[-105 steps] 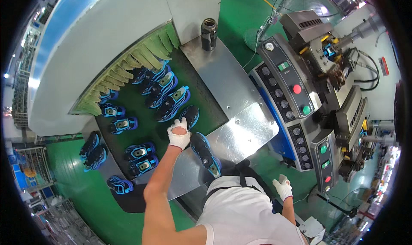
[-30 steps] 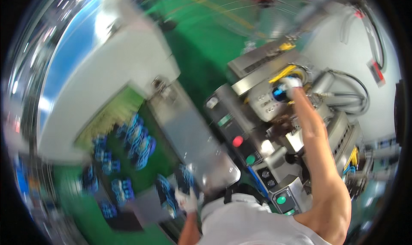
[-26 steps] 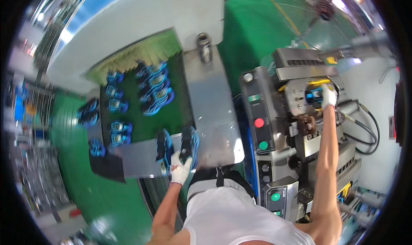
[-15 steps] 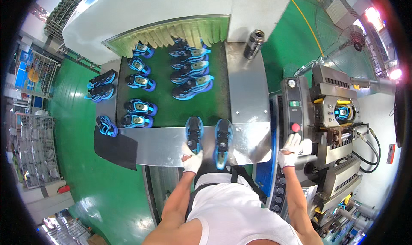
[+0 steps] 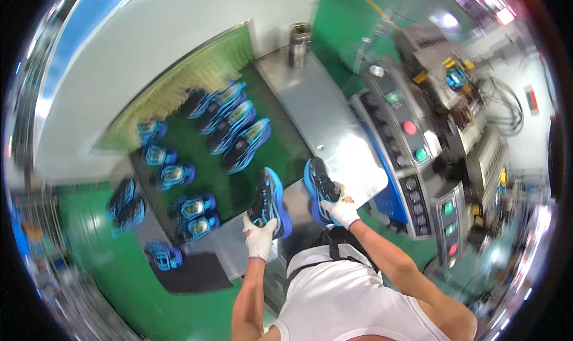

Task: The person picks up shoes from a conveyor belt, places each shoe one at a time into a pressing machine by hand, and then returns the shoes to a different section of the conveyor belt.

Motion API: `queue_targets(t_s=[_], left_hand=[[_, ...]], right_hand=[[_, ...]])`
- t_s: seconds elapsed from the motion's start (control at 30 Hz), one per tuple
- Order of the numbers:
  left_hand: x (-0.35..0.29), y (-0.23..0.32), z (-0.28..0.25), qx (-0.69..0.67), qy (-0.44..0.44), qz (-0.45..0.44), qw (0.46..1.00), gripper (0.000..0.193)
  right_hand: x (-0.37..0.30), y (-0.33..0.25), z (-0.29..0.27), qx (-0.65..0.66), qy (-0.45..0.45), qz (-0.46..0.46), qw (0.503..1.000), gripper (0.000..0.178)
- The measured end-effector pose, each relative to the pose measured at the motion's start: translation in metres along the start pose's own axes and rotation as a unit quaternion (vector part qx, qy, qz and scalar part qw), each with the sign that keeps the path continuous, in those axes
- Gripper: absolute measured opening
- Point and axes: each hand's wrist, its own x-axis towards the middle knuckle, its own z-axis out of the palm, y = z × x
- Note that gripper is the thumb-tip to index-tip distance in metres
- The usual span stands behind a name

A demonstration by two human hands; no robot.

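Note:
My left hand, in a white glove with bare thumb skin showing, grips the heel end of a black and blue sneaker. The sneaker leans so that the side of its blue-purple sole faces right. My right hand, gloved the same way, is closed round the rear of a second black and blue sneaker, whose sole side faces left. Both toes point away from me, over the front metal ledge of a green conveyor belt. My palms hide the heels in part.
Several matching sneakers lie in two columns on the belt before a green fringed curtain. More sneakers sit on the left ledge. A metal flask stands at the back right. Right of me are button panels and a press machine.
My right hand has left the machine panel and taken hold of the right sneaker. My left hand now grips the left one. Both sneakers have tilted. The whole view has turned.

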Motion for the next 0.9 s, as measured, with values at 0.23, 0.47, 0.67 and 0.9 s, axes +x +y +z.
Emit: queue_targets(t_s=[0.23, 0.47, 0.67, 0.9], left_hand=[[-0.010, 0.096, 0.057, 0.176, -0.199, 0.207, 0.942, 0.093], [-0.147, 0.125, 0.176, 0.240, -0.458, 0.410, 0.752, 0.097], [-0.338, 0.081, 0.239, 0.299, -0.615, 0.501, 0.531, 0.088], [-0.563, 0.010, 0.286, 0.326, -0.689, 0.604, 0.234, 0.085]], right_hand=[[-0.083, -0.046, -0.135, 0.393, 0.080, 0.277, 0.873, 0.073], [-0.266, -0.003, -0.195, 0.526, 0.307, 0.375, 0.699, 0.081], [-0.430, 0.025, -0.176, 0.442, 0.608, 0.450, 0.482, 0.094], [-0.631, 0.044, -0.146, 0.207, 0.735, 0.593, 0.256, 0.090]])
